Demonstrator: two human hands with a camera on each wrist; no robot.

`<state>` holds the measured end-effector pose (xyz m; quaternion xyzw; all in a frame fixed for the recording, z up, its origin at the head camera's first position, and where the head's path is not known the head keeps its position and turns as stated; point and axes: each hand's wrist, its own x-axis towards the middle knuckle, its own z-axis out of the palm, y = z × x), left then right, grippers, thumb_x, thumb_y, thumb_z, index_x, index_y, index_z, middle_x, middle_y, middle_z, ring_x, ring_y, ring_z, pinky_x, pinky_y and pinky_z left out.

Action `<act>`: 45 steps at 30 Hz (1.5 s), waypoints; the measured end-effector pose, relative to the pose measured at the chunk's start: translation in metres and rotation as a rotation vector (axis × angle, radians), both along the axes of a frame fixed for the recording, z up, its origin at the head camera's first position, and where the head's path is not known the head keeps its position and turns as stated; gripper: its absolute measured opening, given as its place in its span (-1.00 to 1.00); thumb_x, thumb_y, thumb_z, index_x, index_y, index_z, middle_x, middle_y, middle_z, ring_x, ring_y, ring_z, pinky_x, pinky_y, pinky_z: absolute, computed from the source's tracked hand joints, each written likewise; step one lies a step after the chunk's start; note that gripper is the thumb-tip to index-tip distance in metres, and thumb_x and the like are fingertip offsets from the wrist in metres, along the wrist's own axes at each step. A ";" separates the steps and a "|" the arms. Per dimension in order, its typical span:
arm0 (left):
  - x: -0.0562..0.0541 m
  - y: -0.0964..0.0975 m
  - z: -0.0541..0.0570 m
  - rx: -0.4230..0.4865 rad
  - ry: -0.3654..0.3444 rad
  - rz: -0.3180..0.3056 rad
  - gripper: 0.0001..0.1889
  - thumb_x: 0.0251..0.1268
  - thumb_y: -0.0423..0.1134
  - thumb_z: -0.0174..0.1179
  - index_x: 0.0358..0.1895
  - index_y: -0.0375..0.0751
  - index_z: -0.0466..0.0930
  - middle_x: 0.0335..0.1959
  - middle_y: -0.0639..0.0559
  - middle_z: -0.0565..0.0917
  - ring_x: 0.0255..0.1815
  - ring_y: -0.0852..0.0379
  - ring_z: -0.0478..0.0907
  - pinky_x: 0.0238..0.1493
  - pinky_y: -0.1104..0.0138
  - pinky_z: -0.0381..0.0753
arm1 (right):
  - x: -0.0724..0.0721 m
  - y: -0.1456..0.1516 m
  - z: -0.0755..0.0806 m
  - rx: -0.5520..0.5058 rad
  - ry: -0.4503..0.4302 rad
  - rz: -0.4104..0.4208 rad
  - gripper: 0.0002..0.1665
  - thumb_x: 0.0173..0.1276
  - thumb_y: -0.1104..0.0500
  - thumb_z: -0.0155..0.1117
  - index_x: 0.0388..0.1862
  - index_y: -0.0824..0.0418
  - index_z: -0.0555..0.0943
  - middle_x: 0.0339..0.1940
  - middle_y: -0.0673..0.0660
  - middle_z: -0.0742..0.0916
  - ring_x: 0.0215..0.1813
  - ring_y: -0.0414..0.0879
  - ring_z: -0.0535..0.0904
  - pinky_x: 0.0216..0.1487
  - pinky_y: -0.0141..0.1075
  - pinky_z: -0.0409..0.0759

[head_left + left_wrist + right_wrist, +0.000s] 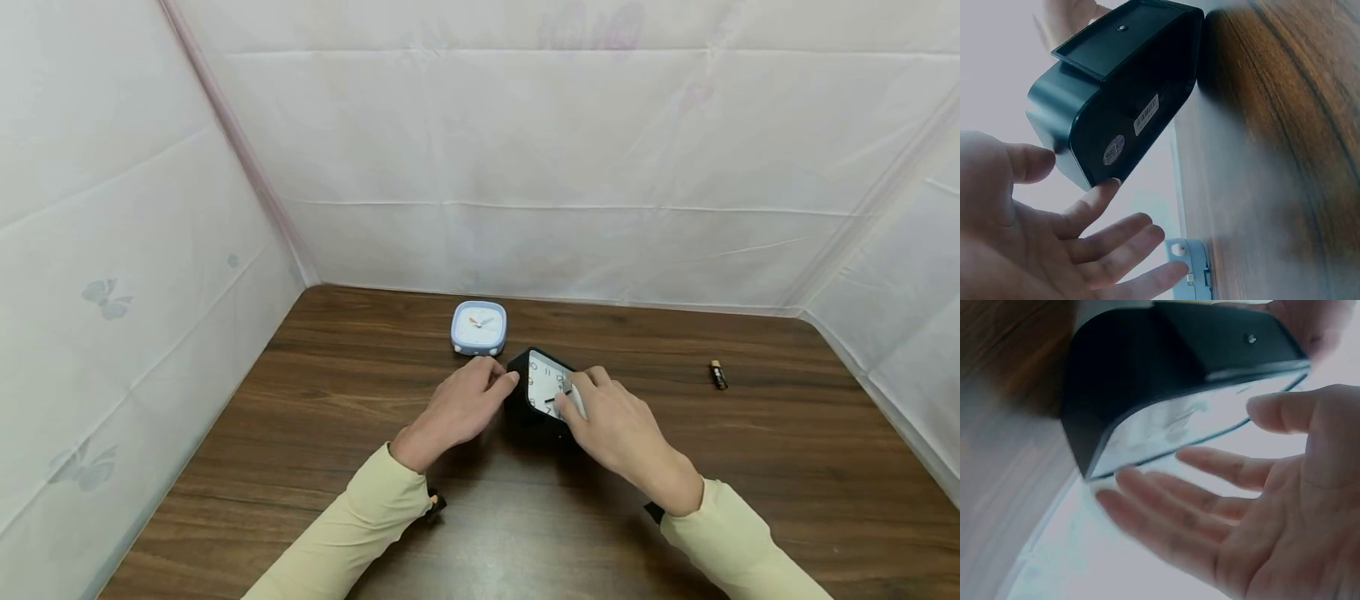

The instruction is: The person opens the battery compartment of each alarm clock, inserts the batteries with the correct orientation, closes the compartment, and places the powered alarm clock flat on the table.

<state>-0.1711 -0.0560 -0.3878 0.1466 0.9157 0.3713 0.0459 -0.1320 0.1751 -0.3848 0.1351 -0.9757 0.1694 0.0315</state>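
Note:
A black square clock with a white face stands tilted on the table between both hands. My left hand pinches its left corner between thumb and index finger, the other fingers spread out. In the left wrist view the clock's dark back shows a barcode sticker and a round sticker. My right hand is over the right part of the face, covering some numerals. Seen from the right wrist, its fingers are extended along the clock's front edge, with the thumb beside the face.
A small light-blue clock sits behind the black one, near the back of the brown wooden table. To the right lies a single battery. White sheeting hangs around the table's back and sides.

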 end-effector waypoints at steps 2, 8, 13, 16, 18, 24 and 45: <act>0.001 0.000 0.001 0.005 0.020 -0.011 -0.63 0.69 0.04 0.01 0.05 -0.16 0.66 -0.13 0.07 0.63 -0.17 0.07 0.54 -0.04 0.09 0.55 | 0.002 -0.002 0.002 -0.013 0.004 0.005 -0.43 0.71 -0.09 0.10 0.39 0.31 0.58 0.21 0.31 0.65 -0.01 0.19 0.66 -0.11 0.13 0.65; 0.002 0.001 0.002 0.048 0.059 -0.054 -0.68 0.70 -0.03 0.03 0.12 -0.16 0.64 0.02 0.01 0.65 -0.09 0.04 0.56 0.02 0.04 0.56 | 0.005 -0.005 0.005 -0.042 -0.015 0.002 -0.23 0.74 -0.28 -0.07 0.43 0.36 0.51 0.20 0.34 0.65 -0.04 0.18 0.67 -0.07 0.15 0.64; 0.003 0.001 0.004 0.102 0.077 -0.072 -0.64 0.69 -0.03 0.05 0.20 -0.19 0.64 0.16 -0.03 0.66 0.12 -0.01 0.60 0.17 0.00 0.56 | 0.005 -0.004 0.007 -0.105 -0.018 -0.012 -0.15 0.70 -0.38 -0.13 0.49 0.30 0.48 0.17 0.30 0.67 -0.19 0.11 0.66 -0.18 0.10 0.64; 0.004 0.001 0.005 0.129 0.097 -0.077 -0.63 0.68 -0.02 0.06 0.22 -0.20 0.64 0.19 -0.03 0.67 0.19 -0.02 0.60 0.23 -0.01 0.55 | 0.005 -0.003 0.008 -0.141 -0.029 -0.017 -0.14 0.69 -0.40 -0.15 0.56 0.22 0.43 0.20 0.27 0.67 -0.19 0.08 0.66 -0.19 0.08 0.62; 0.004 0.001 0.005 0.144 0.113 -0.083 -0.63 0.68 -0.01 0.07 0.22 -0.19 0.65 0.20 -0.03 0.67 0.22 -0.02 0.60 0.25 -0.01 0.55 | 0.005 -0.003 0.008 -0.164 -0.035 -0.015 -0.13 0.69 -0.41 -0.15 0.59 0.21 0.40 0.24 0.29 0.67 -0.15 0.09 0.68 -0.16 0.08 0.62; 0.006 0.001 0.006 0.183 0.130 -0.140 -0.63 0.73 -0.03 0.03 0.29 -0.16 0.62 0.23 0.00 0.66 0.23 0.01 0.60 0.24 -0.01 0.55 | 0.007 -0.004 0.010 -0.221 -0.035 -0.023 -0.07 0.64 -0.45 -0.05 0.63 0.21 0.33 0.30 0.32 0.64 -0.17 0.06 0.68 -0.16 0.01 0.63; 0.006 0.010 -0.013 0.062 0.027 -0.279 -0.50 0.74 -0.07 0.02 0.55 -0.21 0.44 0.47 -0.14 0.53 0.50 -0.10 0.42 0.45 -0.04 0.40 | 0.015 -0.004 0.020 -0.302 -0.059 -0.038 -0.10 0.67 -0.27 0.02 0.71 0.25 0.16 0.34 0.33 0.64 -0.02 0.10 0.70 0.02 0.09 0.64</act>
